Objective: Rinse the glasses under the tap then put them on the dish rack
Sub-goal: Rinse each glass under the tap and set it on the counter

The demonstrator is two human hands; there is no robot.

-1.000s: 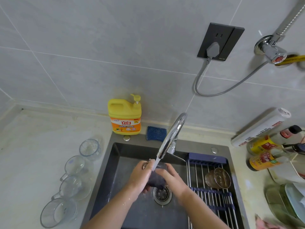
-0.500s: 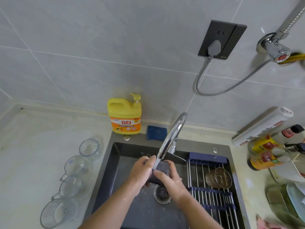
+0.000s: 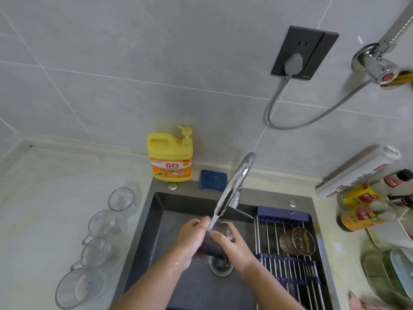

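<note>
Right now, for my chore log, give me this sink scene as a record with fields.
dark glass: over the sink, in the stream
tap: running
left hand: grips its left side
right hand: fingers curled over its right side
dish rack: over the sink's right part, one brown glass lying on it
counter left: four clear mugs
</note>
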